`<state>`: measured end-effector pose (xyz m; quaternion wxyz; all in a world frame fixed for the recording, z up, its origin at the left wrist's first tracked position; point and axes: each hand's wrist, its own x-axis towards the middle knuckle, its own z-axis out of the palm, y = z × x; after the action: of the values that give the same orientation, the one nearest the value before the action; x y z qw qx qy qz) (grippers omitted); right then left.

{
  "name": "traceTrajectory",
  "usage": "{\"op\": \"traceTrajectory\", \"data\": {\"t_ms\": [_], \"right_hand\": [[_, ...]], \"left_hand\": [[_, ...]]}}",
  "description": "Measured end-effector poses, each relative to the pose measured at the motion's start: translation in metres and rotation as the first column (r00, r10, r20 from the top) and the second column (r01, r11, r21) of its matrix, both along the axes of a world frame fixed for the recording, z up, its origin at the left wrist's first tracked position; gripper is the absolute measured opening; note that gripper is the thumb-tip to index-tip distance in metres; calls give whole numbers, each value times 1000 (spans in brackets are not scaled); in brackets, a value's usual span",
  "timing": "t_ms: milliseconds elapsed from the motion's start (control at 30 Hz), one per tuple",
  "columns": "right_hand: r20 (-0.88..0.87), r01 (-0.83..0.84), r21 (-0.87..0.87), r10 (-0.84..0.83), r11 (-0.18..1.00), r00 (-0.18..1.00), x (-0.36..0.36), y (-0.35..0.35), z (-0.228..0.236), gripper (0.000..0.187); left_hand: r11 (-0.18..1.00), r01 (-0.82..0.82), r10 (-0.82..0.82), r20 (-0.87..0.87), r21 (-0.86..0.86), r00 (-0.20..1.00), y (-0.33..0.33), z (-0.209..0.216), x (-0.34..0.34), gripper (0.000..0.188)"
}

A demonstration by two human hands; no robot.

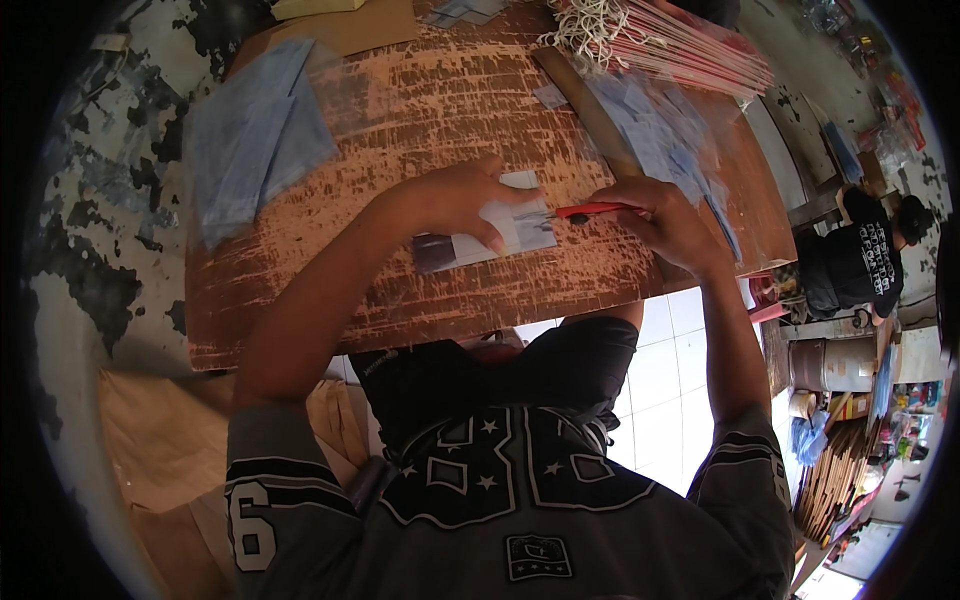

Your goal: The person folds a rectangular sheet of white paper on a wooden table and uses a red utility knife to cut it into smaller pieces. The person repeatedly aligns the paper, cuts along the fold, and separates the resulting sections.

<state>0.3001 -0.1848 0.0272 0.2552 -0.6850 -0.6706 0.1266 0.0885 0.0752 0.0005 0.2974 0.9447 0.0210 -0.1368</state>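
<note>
Cutter (600,209), red, gripped in the right hand (668,222) over the scratched brown tabletop (450,110): in head view, I read its long axis crosswise, tip leftward at the pale sheet (530,235). Spread left hand (450,203) presses that sheet. White-tiled floor (665,350) shows below.

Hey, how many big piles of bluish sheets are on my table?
2: one pile at the left of the table, the other pile right of the brown strip. More may be hidden beyond the picture's top.

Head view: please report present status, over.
Left hand on pale sheet. Right hand holds red tool, tip near sheet's right edge. Brown strip near right hand.
</note>
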Motion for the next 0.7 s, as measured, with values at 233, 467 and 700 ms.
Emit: {"op": "traceTrajectory", "data": {"t_ms": [233,467,700], "right_hand": [[-21,-21,-27,20,999,1000,-1,16,4,39],[11,-48,-17,48,999,999,2,19,7,42],[19,-63,14,63,998,998,5,22,7,34]], "left_hand": [[1000,-2,2,-4,-21,1000,2,-2,-1,101],[1000,15,-15,-10,-14,1000,4,-4,1,103],[1000,23,-23,-25,-9,999,3,-2,2,103]]}}
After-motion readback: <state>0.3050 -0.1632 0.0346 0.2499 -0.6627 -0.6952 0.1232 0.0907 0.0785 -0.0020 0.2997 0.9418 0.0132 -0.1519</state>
